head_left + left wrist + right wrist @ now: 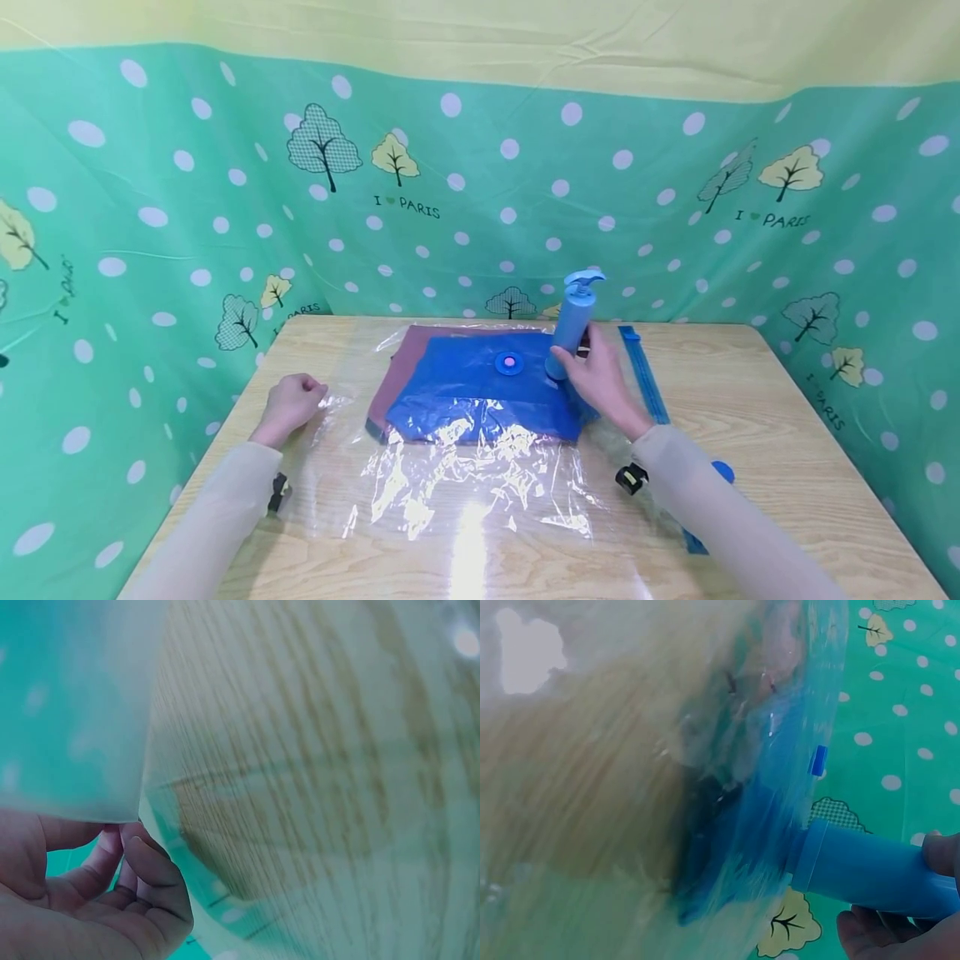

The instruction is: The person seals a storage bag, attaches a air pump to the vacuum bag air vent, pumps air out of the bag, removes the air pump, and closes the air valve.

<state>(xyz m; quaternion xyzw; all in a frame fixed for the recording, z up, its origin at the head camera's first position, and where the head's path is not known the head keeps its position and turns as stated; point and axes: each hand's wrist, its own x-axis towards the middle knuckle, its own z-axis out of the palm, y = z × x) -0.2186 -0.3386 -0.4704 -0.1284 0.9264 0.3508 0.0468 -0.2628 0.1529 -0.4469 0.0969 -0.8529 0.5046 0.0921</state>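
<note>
Lying on a pale wooden table [787, 400], a large clear plastic bag [517, 483] spreads between a person's two hands. Loading looks finished: blue fabric [450, 408] lies over maroon fabric [396, 375], both under the plastic, between the hands and nearer the right one. Letting the air out seems still to be done, since the plastic is loose, rippled and glossy on the near side of the bundle. A blue closure strip [651, 383] runs along the bag's right side, just beyond the right hand, and passes beneath the right sleeve [735, 508]; whether it is fully sealed cannot be told.

The right hand [606, 382] curls its thumb and fingers around a light-blue pump [572, 323], a smooth cylinder with a bent head. The pump leans, head uppermost, its lower end over the right part of the blue fabric; whether it touches the plastic is unclear. The left hand [292, 402], well apart at the bag's left side, pinches the plastic's edge between thumb and fingertips.

Left of the right hand, a round blue valve [509, 363] with a pink centre sits apart from the pump, so pumping appears not to be under way. A blue disc [723, 471] shows beside the right sleeve, partly hidden. Smallest is a blue clip [633, 337] at the strip's far end, beyond the right hand.
</note>
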